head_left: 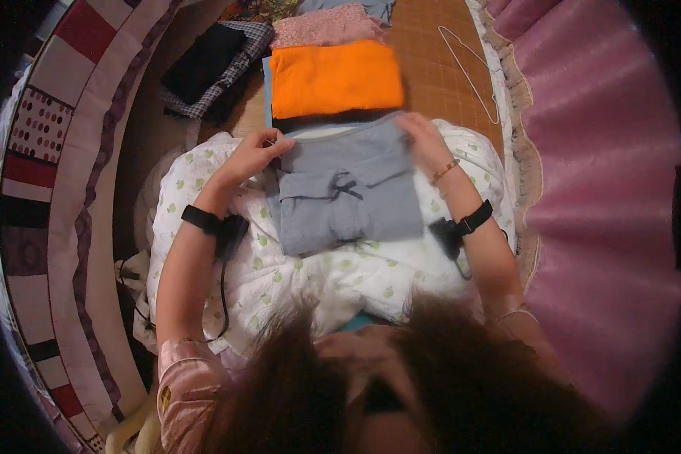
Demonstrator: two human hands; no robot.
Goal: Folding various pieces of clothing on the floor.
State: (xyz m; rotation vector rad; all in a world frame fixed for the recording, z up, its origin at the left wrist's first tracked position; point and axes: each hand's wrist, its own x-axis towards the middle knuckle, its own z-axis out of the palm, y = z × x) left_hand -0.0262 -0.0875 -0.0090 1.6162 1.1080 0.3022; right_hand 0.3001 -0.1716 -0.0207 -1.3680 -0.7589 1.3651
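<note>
A grey-blue garment [348, 200], folded into a rough rectangle, lies over the white quilt in front of me. A thin dark drawstring tied in a bow shows at its middle. My left hand [259, 155] pinches the far left corner of the cloth between thumb and fingers. At the far right corner, my right hand [427, 144] grips the edge, its fingers slightly blurred and partly hidden by the fabric. The far edge runs between both hands and rises a little toward the right one.
Just beyond lies a folded orange cloth [337, 79] on a stack. Behind it is a pink garment [329, 26]; dark and checked clothes [208, 72] sit left. A white hanger [469, 72] rests on the brown mat [427, 53]. Pink pleated fabric [598, 189] borders the right, patchwork fabric [34, 181] the left.
</note>
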